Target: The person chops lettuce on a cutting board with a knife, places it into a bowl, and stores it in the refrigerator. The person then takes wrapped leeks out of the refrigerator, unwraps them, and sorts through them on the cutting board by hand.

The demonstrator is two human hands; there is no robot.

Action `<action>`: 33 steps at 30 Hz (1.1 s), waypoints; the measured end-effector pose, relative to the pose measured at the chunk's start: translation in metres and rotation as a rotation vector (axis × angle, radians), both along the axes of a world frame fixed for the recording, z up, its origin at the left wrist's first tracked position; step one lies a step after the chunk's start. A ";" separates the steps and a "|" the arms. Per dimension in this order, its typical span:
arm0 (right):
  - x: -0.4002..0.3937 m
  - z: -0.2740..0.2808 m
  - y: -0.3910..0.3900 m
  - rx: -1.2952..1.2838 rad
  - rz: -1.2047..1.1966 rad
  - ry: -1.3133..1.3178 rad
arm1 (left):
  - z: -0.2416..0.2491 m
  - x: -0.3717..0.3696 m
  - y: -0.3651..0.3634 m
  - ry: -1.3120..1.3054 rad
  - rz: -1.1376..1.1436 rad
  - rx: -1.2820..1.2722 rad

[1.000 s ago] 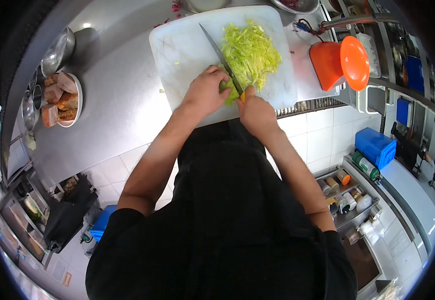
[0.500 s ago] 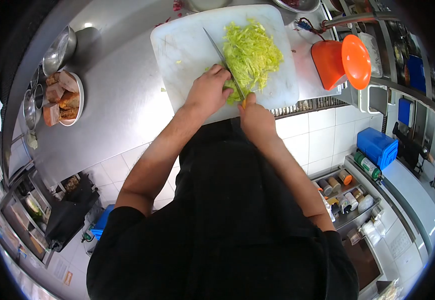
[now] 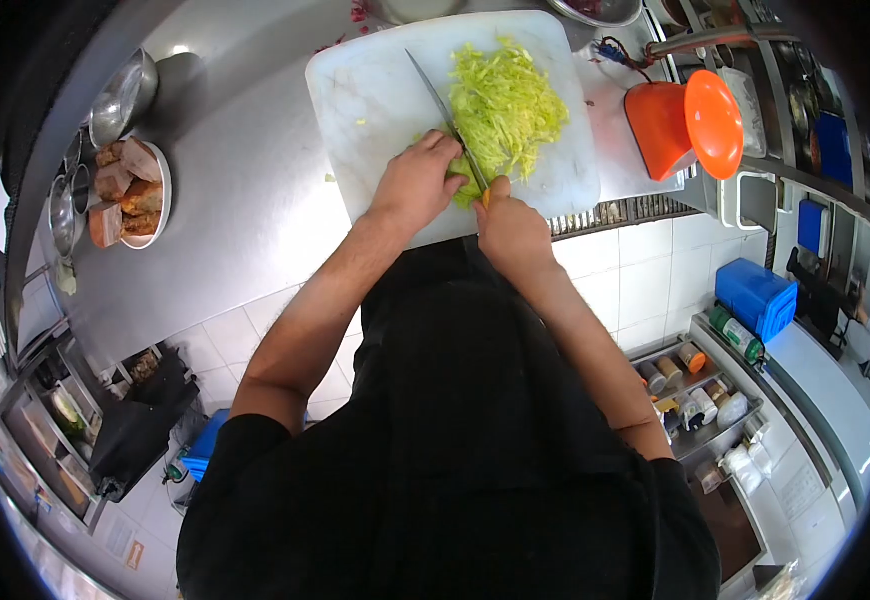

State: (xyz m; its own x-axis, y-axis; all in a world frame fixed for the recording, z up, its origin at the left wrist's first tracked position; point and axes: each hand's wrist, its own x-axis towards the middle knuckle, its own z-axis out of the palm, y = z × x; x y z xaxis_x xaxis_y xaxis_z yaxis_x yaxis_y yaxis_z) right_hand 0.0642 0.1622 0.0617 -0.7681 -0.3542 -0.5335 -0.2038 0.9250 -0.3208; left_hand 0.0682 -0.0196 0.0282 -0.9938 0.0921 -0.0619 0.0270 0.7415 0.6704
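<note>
Fingers curled, the left hand (image 3: 415, 184) pins leafy greens (image 3: 464, 188) on the white board (image 3: 355, 110); the right hand (image 3: 515, 236) grips the knife (image 3: 439, 98). The greens look light, soft (likely slippery), best held from above.

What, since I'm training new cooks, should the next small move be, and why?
I'd probably draw the left hand slightly back from the knife: its fingers hold the greens right beside the blade, while the right hand grips the handle. The shredded heap lies on the blade's other side.
</note>
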 end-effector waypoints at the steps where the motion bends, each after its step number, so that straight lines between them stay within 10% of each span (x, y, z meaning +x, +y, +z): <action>1: -0.002 0.003 -0.001 -0.002 0.007 -0.007 | 0.000 0.000 0.000 -0.024 -0.001 -0.005; 26: 0.004 0.056 0.013 -0.005 0.042 -0.057 | -0.006 0.000 -0.003 -0.016 0.028 0.063; 33: 0.008 -0.006 0.004 -0.110 -0.050 0.007 | -0.006 -0.001 -0.004 0.030 -0.010 0.002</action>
